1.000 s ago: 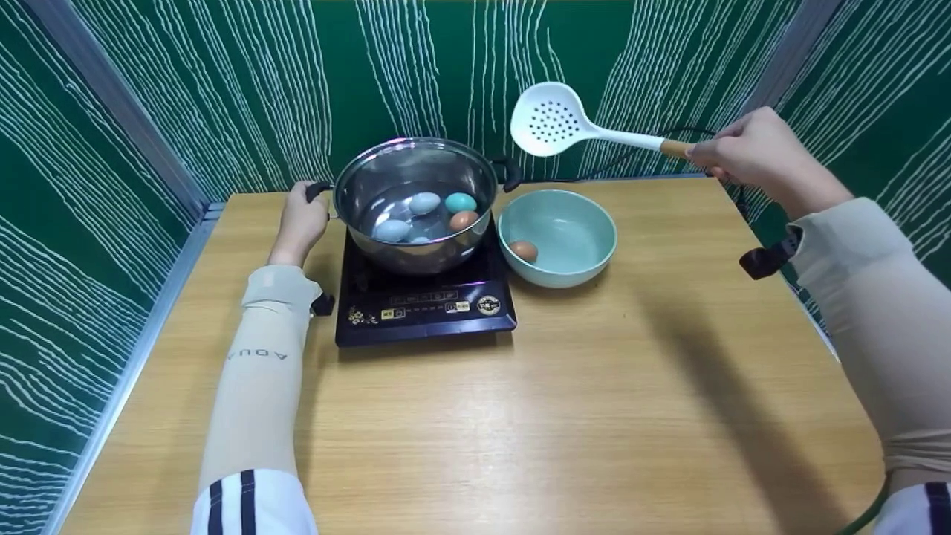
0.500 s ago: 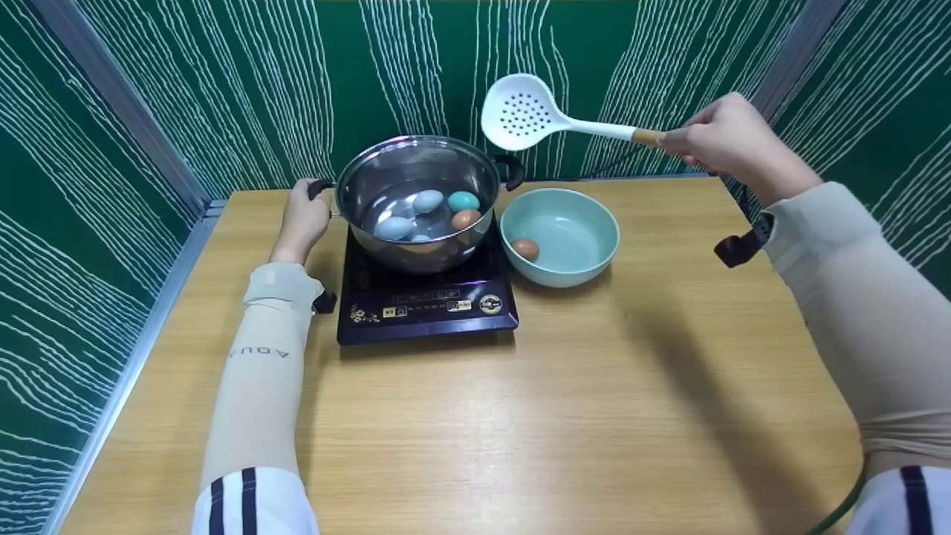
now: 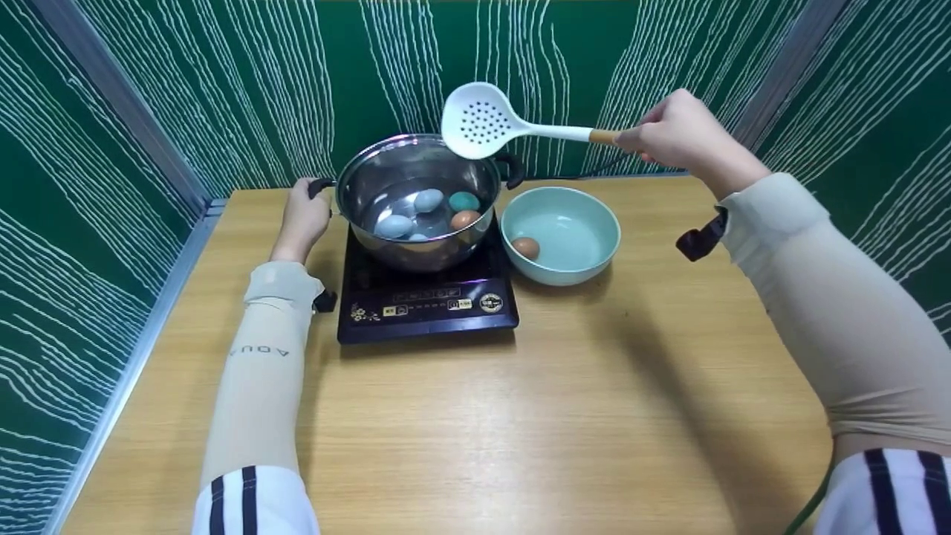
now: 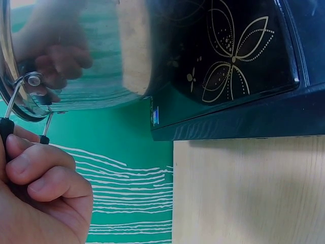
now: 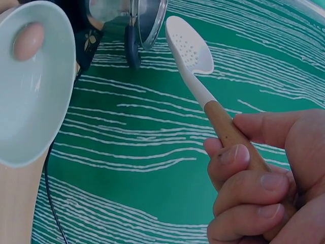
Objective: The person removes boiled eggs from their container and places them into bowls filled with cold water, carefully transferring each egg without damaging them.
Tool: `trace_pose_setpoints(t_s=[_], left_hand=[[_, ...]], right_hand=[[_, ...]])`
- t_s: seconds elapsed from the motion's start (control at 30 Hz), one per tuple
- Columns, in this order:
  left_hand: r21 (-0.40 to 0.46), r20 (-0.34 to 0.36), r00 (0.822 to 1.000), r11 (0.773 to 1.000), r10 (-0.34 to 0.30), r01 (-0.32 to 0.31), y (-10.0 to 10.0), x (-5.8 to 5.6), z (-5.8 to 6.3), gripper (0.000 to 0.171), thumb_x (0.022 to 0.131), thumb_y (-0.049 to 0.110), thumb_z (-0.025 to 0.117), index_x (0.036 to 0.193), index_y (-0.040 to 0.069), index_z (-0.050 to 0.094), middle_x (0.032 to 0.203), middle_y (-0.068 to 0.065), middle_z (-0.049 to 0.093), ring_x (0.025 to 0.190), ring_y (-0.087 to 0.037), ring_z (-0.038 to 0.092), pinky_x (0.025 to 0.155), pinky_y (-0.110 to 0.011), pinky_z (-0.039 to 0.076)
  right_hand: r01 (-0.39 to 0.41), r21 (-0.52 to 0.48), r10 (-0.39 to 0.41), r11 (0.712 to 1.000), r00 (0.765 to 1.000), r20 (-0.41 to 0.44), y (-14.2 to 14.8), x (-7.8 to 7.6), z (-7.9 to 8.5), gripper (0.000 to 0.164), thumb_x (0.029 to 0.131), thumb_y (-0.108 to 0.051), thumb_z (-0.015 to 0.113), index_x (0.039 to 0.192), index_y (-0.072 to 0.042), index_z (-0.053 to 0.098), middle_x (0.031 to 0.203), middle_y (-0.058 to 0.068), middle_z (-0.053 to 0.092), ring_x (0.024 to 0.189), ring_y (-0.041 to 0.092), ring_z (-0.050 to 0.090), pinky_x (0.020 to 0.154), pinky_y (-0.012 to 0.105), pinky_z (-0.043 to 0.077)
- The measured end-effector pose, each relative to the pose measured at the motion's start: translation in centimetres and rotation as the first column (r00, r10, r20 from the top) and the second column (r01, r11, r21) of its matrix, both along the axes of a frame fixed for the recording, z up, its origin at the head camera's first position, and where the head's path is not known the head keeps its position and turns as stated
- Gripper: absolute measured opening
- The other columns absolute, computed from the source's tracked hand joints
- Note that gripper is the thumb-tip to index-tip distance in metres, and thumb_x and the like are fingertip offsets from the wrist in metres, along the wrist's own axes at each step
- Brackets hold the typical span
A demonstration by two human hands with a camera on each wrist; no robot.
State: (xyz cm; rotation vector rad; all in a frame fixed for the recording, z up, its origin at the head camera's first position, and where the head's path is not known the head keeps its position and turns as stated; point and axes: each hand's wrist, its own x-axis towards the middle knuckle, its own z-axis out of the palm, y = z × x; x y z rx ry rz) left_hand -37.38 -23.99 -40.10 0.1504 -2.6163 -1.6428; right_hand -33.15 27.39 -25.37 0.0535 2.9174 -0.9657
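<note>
My left hand (image 3: 303, 221) grips the black left handle (image 3: 319, 187) of a steel pot (image 3: 416, 256); in the left wrist view its fingers (image 4: 56, 178) curl round that handle. Several eggs lie in water inside, among them a pale blue egg (image 3: 394, 226), a teal egg (image 3: 464, 201) and a brown egg (image 3: 465, 219). My right hand (image 3: 680, 134) holds a white slotted skimmer (image 3: 483, 122) by its wooden handle (image 5: 223, 124). The skimmer's head is raised and carries nothing, overlapping the pot's right back rim in the head view.
Under the pot stands a black induction cooker (image 3: 427, 316). Right beside it, a light green bowl (image 3: 587, 271) has one brown egg (image 3: 526, 247) in it. A dark cord (image 5: 48, 188) runs behind the bowl. Green walls with white lines (image 3: 245, 89) border the wooden table (image 3: 446, 431).
The right hand and skimmer have moved left, from above the bowl's back to the pot's right rim. My left hand stays on the pot handle; the eggs have not moved noticeably.
</note>
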Motion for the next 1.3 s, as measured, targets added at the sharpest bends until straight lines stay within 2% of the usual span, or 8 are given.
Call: trace_pose_setpoints(t_s=[0.23,0.33,0.53,0.77,1.0,1.07,1.2,1.3], left_hand=[[-0.004,-0.028,1.000,1.000,0.008,-0.008,0.1,-0.1,-0.3,0.038,0.113,0.016,0.035,0.146,-0.002,0.044,0.137,-0.016,0.048,0.130,-0.029,0.045,0.108,-0.040,0.037],[-0.003,-0.043,0.999,1.000,0.010,-0.010,0.2,-0.1,-0.5,0.040,0.112,0.015,0.035,0.147,-0.003,0.044,0.138,-0.017,0.049,0.130,-0.029,0.046,0.108,-0.039,0.037],[-0.015,-0.068,0.998,1.000,0.015,-0.016,0.2,-0.1,-0.7,0.043,0.111,0.014,0.036,0.148,-0.005,0.046,0.143,-0.020,0.051,0.134,-0.030,0.047,0.115,-0.042,0.037],[-0.010,-0.055,0.998,1.000,0.005,-0.006,0.2,-0.1,-0.4,0.040,0.113,0.016,0.035,0.147,-0.003,0.044,0.143,-0.020,0.049,0.134,-0.031,0.045,0.114,-0.046,0.036],[-0.013,-0.068,0.998,1.000,0.004,-0.005,0.2,-0.2,-0.3,0.041,0.112,0.014,0.035,0.147,-0.005,0.045,0.146,-0.022,0.049,0.132,-0.031,0.045,0.113,-0.045,0.037],[-0.015,-0.070,0.998,1.000,0.004,-0.005,0.1,-0.3,-0.4,0.041,0.112,0.015,0.035,0.147,-0.006,0.045,0.147,-0.023,0.050,0.133,-0.031,0.045,0.114,-0.045,0.037],[-0.008,-0.060,0.998,1.000,0.004,-0.004,0.1,-0.3,-0.4,0.041,0.112,0.014,0.035,0.147,-0.005,0.044,0.147,-0.022,0.049,0.136,-0.031,0.045,0.116,-0.046,0.037],[-0.007,-0.058,0.998,1.000,0.009,-0.009,0.1,-0.3,-0.4,0.040,0.113,0.015,0.036,0.147,-0.004,0.045,0.145,-0.020,0.049,0.134,-0.029,0.045,0.114,-0.043,0.037]], right_hand=[[-0.035,-0.001,0.035,0.999,0.999,0.007,-1.8,-0.5,-0.5,0.046,0.107,-0.041,0.067,0.128,-0.002,0.077,0.097,0.001,0.067,0.087,0.020,0.055,0.073,0.029,0.048],[-0.050,0.008,0.050,0.999,0.999,0.005,-2.6,-0.8,-0.8,0.045,0.107,-0.040,0.067,0.125,-0.001,0.078,0.091,-0.001,0.067,0.086,0.020,0.054,0.072,0.030,0.048],[-0.092,0.044,0.092,0.995,0.996,-0.005,-3.9,-1.2,-1.4,0.039,0.106,-0.038,0.069,0.112,-0.001,0.081,0.077,-0.002,0.064,0.077,0.020,0.051,0.061,0.030,0.042],[-0.104,0.055,0.102,0.993,0.994,0.031,-5.2,-1.6,-1.7,0.035,0.107,-0.034,0.067,0.116,-0.002,0.080,0.084,0.001,0.063,0.085,0.024,0.051,0.067,0.033,0.044],[-0.130,0.080,0.126,0.988,0.991,0.050,-6.4,-1.7,-2.3,0.033,0.107,-0.029,0.067,0.119,-0.001,0.080,0.093,0.007,0.068,0.084,0.023,0.054,0.067,0.030,0.046],[-0.137,0.093,0.133,0.986,0.990,0.048,-6.7,-1.8,-2.4,0.030,0.107,-0.029,0.068,0.115,-0.002,0.080,0.084,0.005,0.064,0.077,0.021,0.052,0.063,0.030,0.044],[-0.159,0.125,0.157,0.979,0.987,0.026,-7.4,-2.0,-2.7,0.027,0.106,-0.027,0.068,0.092,-0.006,0.077,0.060,-0.005,0.047,0.056,0.014,0.041,0.053,0.029,0.036],[-0.176,0.145,0.176,0.974,0.984,0.014,-7.9,-2.0,-2.8,0.030,0.105,-0.028,0.069,0.082,-0.008,0.072,0.054,-0.007,0.037,0.049,0.012,0.034,0.049,0.028,0.032]])
